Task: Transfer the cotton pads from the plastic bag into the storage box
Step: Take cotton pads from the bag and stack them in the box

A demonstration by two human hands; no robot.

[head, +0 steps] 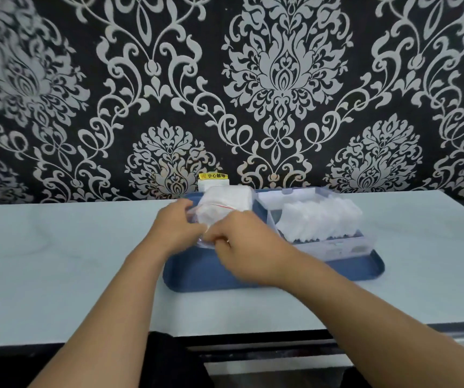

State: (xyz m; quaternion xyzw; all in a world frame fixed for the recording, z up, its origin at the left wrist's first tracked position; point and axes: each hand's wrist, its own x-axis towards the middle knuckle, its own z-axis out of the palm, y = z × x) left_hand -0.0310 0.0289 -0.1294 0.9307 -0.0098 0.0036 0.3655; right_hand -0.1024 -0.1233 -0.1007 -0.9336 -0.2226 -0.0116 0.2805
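Note:
A clear plastic bag (225, 203) with a red zip line, full of white cotton pads, lies on the left half of a blue tray (197, 273). My left hand (176, 225) and my right hand (242, 242) both pinch the bag's near edge, fingers closed on the plastic. To the right on the tray stands a clear storage box (337, 247) with its lid raised at the back. A row of white cotton pads (320, 219) stands upright inside the box.
The tray rests on a pale table (57, 261) against a wall with black-and-silver patterned paper. A white wall socket with a yellow warning label (213, 176) sits just behind the bag. The table's front edge runs along the lower part of the view.

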